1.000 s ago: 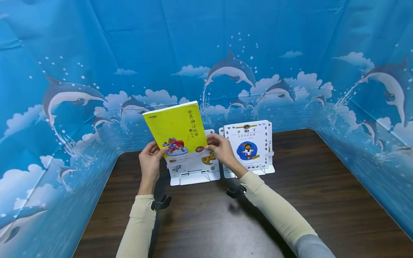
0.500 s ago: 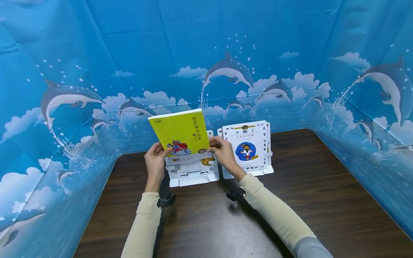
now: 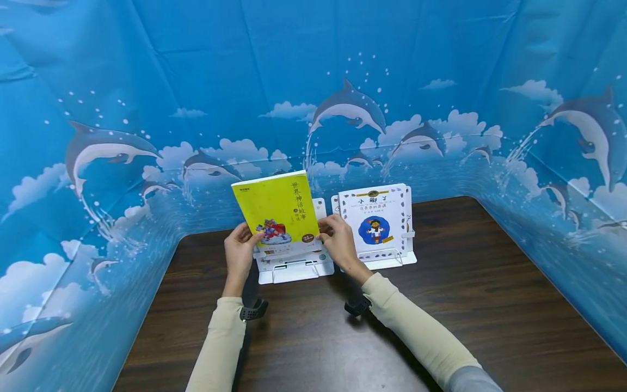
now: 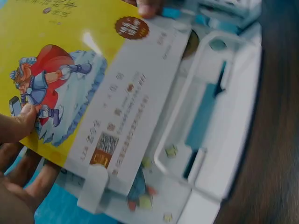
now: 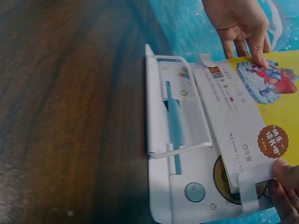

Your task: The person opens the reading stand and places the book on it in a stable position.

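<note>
A yellow book [image 3: 276, 209] with a white lower band is held between both hands, tilted above a white book stand [image 3: 296, 271]. My left hand [image 3: 239, 256] pinches its left edge, thumb on the cover and fingers behind. At the lower right edge, my right hand [image 3: 340, 243] pinches it likewise. The stand has a white wire page holder [image 4: 161, 151] at its front. In the left wrist view a side clip [image 4: 95, 186] overlaps the book's lower edge; the right wrist view shows another clip [image 5: 248, 192] at the opposite corner. Most of the stand's back plate is hidden.
Just right stands a second white book stand [image 3: 410, 258] bearing a white picture book [image 3: 374, 218]. Both stands are on a dark wooden table [image 3: 303, 337]. A blue dolphin-print curtain [image 3: 274, 60] surrounds the back and sides.
The yellow book has come down and slightly right, its lower part now between the stand's clips. Both hands still grip it; the left moved right with it. The second stand stayed put.
</note>
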The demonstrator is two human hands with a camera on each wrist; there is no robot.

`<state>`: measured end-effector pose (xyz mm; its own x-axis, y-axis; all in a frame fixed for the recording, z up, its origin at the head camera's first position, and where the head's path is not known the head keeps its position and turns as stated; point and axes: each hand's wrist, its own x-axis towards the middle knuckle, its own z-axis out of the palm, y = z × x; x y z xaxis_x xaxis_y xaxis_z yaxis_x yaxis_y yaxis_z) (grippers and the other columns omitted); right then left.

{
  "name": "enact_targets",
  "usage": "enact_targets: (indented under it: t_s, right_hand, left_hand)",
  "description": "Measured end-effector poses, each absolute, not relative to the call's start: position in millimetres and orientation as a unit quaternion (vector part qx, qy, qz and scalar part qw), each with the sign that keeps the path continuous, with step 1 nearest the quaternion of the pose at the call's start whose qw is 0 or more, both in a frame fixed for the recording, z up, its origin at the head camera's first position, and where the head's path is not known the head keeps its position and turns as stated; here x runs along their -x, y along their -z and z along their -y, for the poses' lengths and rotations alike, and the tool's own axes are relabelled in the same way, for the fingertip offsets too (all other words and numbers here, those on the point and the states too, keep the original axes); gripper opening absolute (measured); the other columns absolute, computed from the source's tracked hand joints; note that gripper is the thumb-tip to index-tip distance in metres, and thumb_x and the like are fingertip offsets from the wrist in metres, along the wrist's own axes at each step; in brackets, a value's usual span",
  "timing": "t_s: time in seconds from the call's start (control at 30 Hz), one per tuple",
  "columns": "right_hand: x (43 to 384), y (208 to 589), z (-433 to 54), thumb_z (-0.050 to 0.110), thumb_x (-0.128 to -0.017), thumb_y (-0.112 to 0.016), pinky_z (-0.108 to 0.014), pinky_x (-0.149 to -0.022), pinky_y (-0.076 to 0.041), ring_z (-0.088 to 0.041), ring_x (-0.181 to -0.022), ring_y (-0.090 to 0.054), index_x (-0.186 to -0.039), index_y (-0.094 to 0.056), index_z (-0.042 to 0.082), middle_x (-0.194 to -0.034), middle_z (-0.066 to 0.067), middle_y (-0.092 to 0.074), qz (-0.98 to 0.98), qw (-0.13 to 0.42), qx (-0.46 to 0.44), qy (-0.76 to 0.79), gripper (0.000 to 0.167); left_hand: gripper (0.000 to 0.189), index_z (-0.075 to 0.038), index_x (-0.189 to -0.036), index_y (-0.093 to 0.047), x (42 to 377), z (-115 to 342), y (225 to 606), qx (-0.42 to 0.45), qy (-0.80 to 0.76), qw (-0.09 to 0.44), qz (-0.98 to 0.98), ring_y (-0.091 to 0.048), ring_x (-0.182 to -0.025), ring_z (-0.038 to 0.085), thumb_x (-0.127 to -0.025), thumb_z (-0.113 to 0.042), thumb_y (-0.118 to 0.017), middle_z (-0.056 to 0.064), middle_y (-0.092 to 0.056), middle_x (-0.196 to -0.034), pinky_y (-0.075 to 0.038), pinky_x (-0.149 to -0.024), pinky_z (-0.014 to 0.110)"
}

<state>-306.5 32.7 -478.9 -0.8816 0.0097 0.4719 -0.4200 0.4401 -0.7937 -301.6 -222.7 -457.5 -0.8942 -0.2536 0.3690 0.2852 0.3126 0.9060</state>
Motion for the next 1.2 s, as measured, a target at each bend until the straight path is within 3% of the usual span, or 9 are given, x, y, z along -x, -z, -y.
enact_targets:
  t_s: [0.13, 0.3, 0.47, 0.8, 1.2]
  right_hand:
    - [303.6, 484.9, -30.8, -0.008, -0.090, -0.078, -0.033, -0.084, -0.061, -0.022, -0.091, -0.067, -0.116, -0.076, 0.003, -0.106, -0.010, -0.069, 0.835, 0.221, -0.119, -0.490, 0.029]
    - [298.5, 489.7, -28.7, -0.009, -0.092, -0.074, -0.032, -0.087, -0.058, -0.021, -0.094, -0.064, -0.124, -0.072, 0.003, -0.109, -0.010, -0.068, 0.848, 0.209, -0.112, -0.474, 0.034]
    - [297.4, 489.4, -26.2, -0.006, -0.096, -0.072, -0.032, -0.090, -0.060, -0.021, -0.098, -0.065, -0.129, -0.065, 0.005, -0.114, -0.010, -0.068, 0.850, 0.210, -0.113, -0.470, 0.036]
    - [297.6, 488.5, -28.1, 0.000, -0.097, -0.075, -0.036, -0.087, -0.063, -0.023, -0.091, -0.068, -0.118, -0.069, 0.004, -0.108, -0.012, -0.072, 0.847, 0.236, -0.106, -0.465, 0.022]
    - [301.5, 488.8, -29.2, 0.000, -0.098, -0.074, -0.037, -0.090, -0.062, -0.022, -0.095, -0.070, -0.120, -0.071, 0.005, -0.110, -0.011, -0.072, 0.847, 0.242, -0.108, -0.461, 0.023]
  left_hand:
    - [0.034, -0.003, -0.129, -0.076, 299.5, 225.2, 460.4, 0.002, 0.526, 0.241, 0.816, -0.062, -0.092, 0.017, -0.096, -0.013, -0.080, 0.019, -0.070, -0.112, -0.046, -0.072, 0.011]
    - [0.035, -0.002, -0.130, -0.075, 299.5, 226.4, 463.2, 0.002, 0.490, 0.244, 0.837, -0.066, -0.094, 0.027, -0.096, -0.011, -0.079, 0.017, -0.069, -0.110, -0.047, -0.069, 0.006]
    - [0.035, -0.003, -0.127, -0.075, 300.7, 226.3, 463.0, -0.005, 0.477, 0.271, 0.836, -0.068, -0.089, 0.028, -0.093, -0.008, -0.082, 0.018, -0.075, -0.108, -0.046, -0.068, 0.005]
    - [0.036, -0.003, -0.121, -0.077, 296.9, 227.1, 473.2, -0.015, 0.484, 0.268, 0.833, -0.076, -0.091, 0.033, -0.087, -0.004, -0.087, 0.019, -0.080, -0.108, -0.047, -0.072, 0.001]
    - [0.029, -0.003, -0.122, -0.078, 289.4, 227.0, 471.6, -0.025, 0.468, 0.242, 0.849, -0.074, -0.091, 0.030, -0.094, -0.008, -0.082, 0.018, -0.079, -0.110, -0.059, -0.073, 0.012]
